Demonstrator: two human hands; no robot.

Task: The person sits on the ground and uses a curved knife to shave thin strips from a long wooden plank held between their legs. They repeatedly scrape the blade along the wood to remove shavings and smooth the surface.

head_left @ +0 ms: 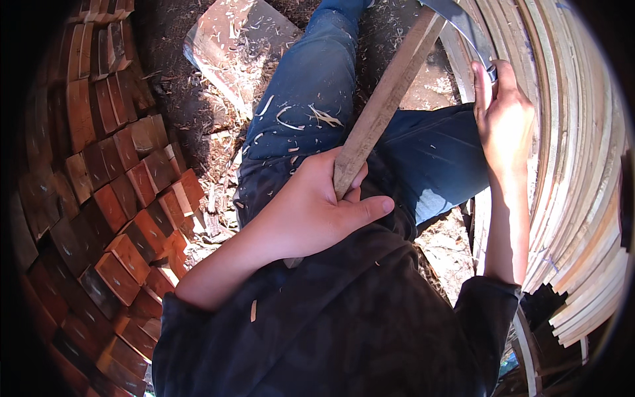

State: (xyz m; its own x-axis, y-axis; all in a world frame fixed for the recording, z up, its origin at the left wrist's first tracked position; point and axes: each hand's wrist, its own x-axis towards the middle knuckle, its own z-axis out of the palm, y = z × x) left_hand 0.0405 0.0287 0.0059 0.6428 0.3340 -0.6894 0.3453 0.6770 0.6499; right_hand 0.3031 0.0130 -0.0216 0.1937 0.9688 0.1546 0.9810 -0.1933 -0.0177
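My left hand (324, 208) is closed around the lower part of a long wooden stick (390, 96), in front of my belly. The stick slants up and away to the right over my legs. At the right, my right hand (506, 109) is closed on a sickle (473, 38). A metal collar shows at the top of my fist, and the handle is hidden inside it. The thin grey blade curves up and left to the far end of the stick. Whether blade and wood touch I cannot tell. Pale shavings (324, 117) lie on my jeans.
Stacked reddish-brown wood blocks (119, 264) rise along the left side. Long pale wooden strips (562, 159) are piled on the right, close beside my right arm. A flat board (228, 49) strewn with shavings lies on the ground, ahead and left of my leg.
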